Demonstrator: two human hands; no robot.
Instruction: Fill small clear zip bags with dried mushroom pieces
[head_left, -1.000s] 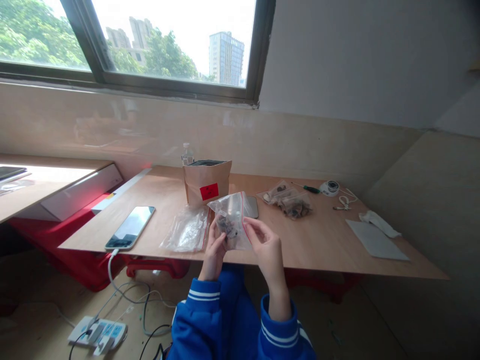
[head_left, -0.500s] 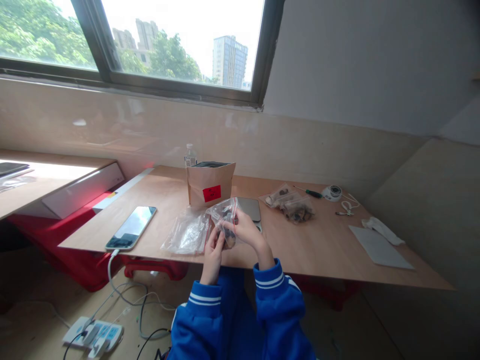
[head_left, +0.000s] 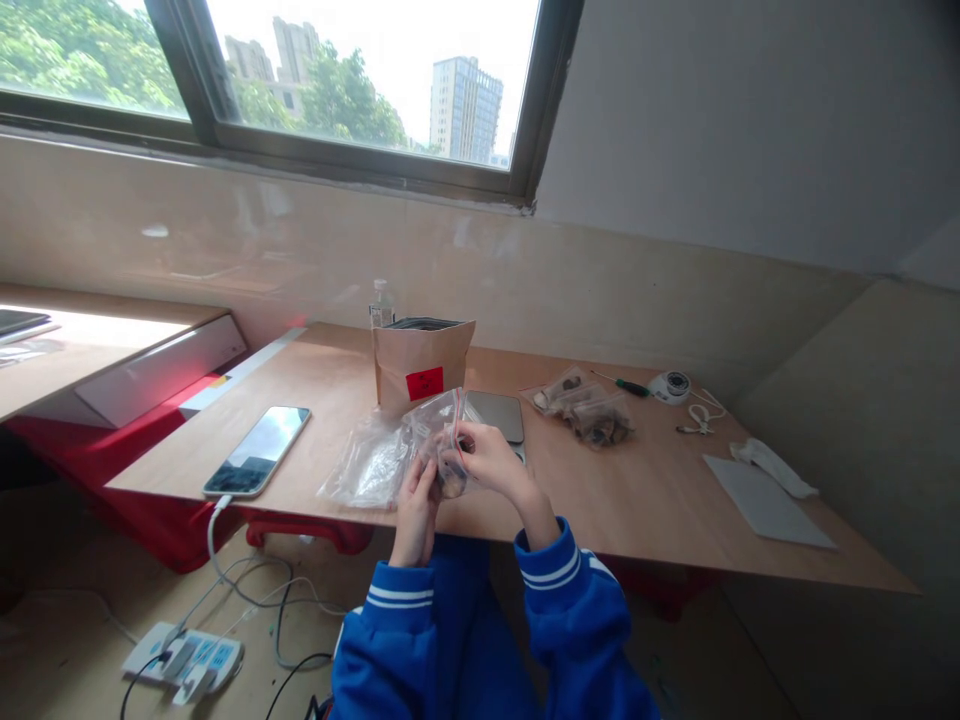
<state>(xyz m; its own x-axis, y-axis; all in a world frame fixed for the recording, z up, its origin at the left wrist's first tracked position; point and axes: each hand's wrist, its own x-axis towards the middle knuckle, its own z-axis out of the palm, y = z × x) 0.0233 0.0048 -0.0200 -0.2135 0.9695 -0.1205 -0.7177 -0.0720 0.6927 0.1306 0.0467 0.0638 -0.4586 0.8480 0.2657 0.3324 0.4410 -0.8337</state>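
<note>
Thin, clear and crinkled, a red-edged zip-lock bag (head_left: 433, 418) bulges around dark, lumpy pieces (head_left: 453, 486) (too blurred to identify). Glossy, flat plastic bags (head_left: 367, 465) lie just left of it; a stiff kraft-paper pouch (head_left: 396, 362) stands upright behind, and the right hand (head_left: 491, 460) partly hides a smooth silver slab (head_left: 496, 413). The zip-lock bag sits between both hands: the left hand (head_left: 415, 502) pinches its lower part, the right its red-edged side.
</note>
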